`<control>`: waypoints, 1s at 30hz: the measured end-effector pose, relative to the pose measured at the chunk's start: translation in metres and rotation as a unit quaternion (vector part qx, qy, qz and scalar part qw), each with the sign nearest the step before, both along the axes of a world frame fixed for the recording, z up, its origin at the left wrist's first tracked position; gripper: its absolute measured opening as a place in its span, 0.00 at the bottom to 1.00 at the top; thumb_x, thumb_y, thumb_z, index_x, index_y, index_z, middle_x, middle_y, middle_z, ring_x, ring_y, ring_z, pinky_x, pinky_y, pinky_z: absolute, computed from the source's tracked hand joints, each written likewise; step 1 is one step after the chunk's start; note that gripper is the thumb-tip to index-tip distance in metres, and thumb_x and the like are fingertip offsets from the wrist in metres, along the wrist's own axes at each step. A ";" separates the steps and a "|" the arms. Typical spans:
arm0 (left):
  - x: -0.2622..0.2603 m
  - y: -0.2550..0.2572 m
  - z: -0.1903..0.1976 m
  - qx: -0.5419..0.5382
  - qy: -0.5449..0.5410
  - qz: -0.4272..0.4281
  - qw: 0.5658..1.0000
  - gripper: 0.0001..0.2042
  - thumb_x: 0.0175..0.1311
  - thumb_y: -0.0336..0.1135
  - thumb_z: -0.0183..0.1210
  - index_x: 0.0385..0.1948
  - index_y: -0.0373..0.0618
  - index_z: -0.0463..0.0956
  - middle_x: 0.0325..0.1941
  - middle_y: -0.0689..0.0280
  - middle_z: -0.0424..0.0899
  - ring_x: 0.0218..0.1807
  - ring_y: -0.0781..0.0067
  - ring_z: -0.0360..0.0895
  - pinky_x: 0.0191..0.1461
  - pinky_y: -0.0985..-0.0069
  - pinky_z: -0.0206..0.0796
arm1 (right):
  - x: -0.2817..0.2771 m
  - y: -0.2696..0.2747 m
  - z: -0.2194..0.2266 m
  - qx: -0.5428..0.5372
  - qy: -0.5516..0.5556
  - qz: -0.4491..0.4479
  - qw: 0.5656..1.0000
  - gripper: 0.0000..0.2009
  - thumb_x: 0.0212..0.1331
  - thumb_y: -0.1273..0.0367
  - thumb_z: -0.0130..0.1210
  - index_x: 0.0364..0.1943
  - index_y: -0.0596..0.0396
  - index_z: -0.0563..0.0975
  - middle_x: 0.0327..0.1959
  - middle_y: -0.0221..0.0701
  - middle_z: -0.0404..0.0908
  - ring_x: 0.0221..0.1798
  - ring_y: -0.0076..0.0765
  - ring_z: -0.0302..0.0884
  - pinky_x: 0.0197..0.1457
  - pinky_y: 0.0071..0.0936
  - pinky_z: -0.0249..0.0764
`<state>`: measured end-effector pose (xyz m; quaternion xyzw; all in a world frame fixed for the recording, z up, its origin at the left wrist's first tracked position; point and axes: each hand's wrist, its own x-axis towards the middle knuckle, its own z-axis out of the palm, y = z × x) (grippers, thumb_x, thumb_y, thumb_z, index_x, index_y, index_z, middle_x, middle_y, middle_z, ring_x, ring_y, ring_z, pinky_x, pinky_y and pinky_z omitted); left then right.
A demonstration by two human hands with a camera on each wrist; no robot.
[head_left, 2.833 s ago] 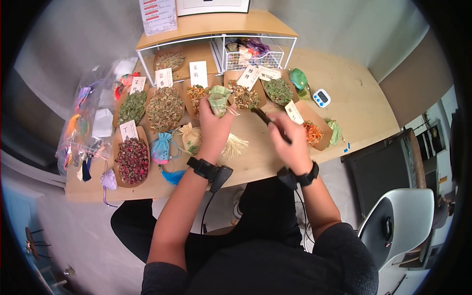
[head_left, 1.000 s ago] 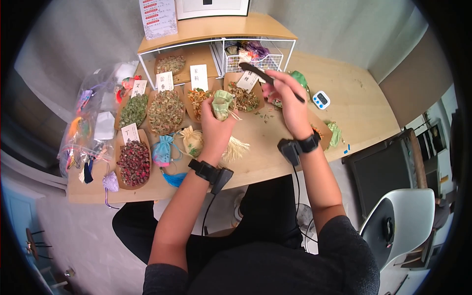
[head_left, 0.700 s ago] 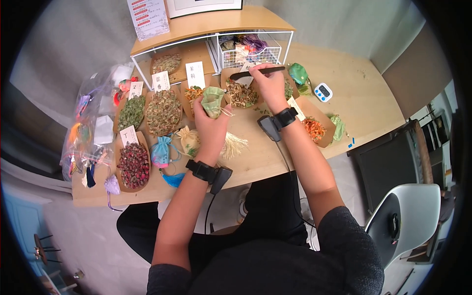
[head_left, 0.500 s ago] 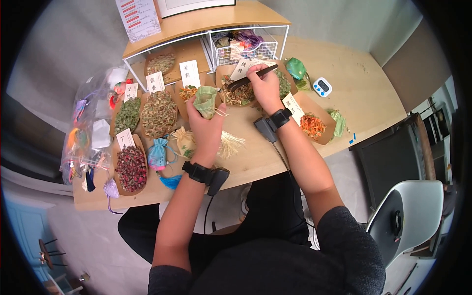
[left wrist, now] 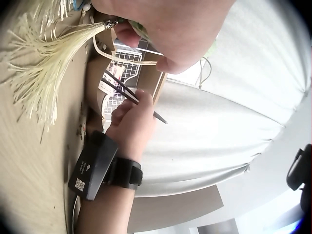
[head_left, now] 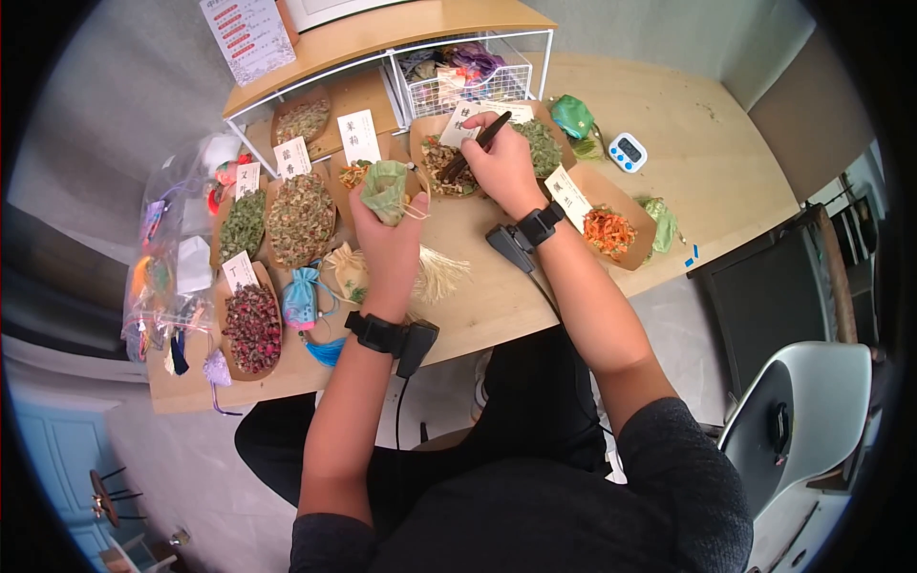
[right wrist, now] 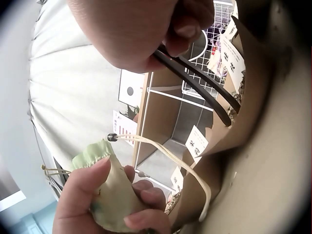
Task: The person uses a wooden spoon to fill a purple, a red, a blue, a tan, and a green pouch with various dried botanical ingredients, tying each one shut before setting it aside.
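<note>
My left hand (head_left: 390,250) grips a pale green drawstring pouch (head_left: 386,191) by its sides, its mouth open and facing up. A cream cord and a cream tassel (head_left: 439,274) hang from it. My right hand (head_left: 503,170) holds dark tweezers (right wrist: 197,90), pointing down. Their tips reach into the brown paper tray (right wrist: 256,95) of dried, chopped herb pieces (head_left: 441,159), just behind a white label card (right wrist: 233,63) in the right wrist view. The two prongs stand slightly apart; anything between their tips is hidden.
Several paper trays surround the hands, with rosebuds (head_left: 252,329), green leaves (head_left: 540,148) and orange petals (head_left: 608,234). A blue pouch (head_left: 301,298) lies front left. Behind stands a shelf (head_left: 382,48) with a wire basket (head_left: 468,95); a white timer (head_left: 628,153) is at right.
My right hand has moved left from beside the green-leaf tray, and the tweezers have swung tips-down into the chopped herb tray. The left hand keeps holding the pouch. The head view has shifted.
</note>
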<state>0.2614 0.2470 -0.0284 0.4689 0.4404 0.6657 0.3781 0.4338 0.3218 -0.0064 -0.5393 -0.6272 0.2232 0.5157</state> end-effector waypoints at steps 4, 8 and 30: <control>-0.002 0.002 -0.003 0.006 0.018 0.004 1.000 0.29 0.59 0.31 0.71 0.58 0.39 0.65 0.51 0.64 0.76 0.51 0.75 0.74 0.54 0.74 0.71 | -0.002 -0.002 0.000 0.011 -0.008 0.001 1.000 0.11 0.58 0.70 0.60 0.45 0.57 0.80 0.24 0.29 0.78 0.27 0.23 0.73 0.34 0.26 0.72; -0.001 0.003 -0.004 0.000 0.031 0.000 1.000 0.28 0.59 0.32 0.71 0.57 0.40 0.65 0.51 0.64 0.76 0.51 0.75 0.74 0.54 0.74 0.71 | 0.001 0.003 -0.005 0.026 0.000 0.002 1.000 0.11 0.60 0.70 0.59 0.45 0.56 0.80 0.25 0.27 0.78 0.26 0.22 0.72 0.32 0.25 0.71; -0.002 0.009 -0.017 -0.023 0.044 -0.010 0.999 0.29 0.57 0.32 0.72 0.58 0.39 0.66 0.51 0.63 0.77 0.50 0.73 0.74 0.55 0.73 0.70 | 0.005 0.008 0.003 -0.029 0.260 0.028 0.965 0.07 0.62 0.71 0.59 0.42 0.55 0.80 0.28 0.22 0.78 0.24 0.16 0.71 0.27 0.17 0.66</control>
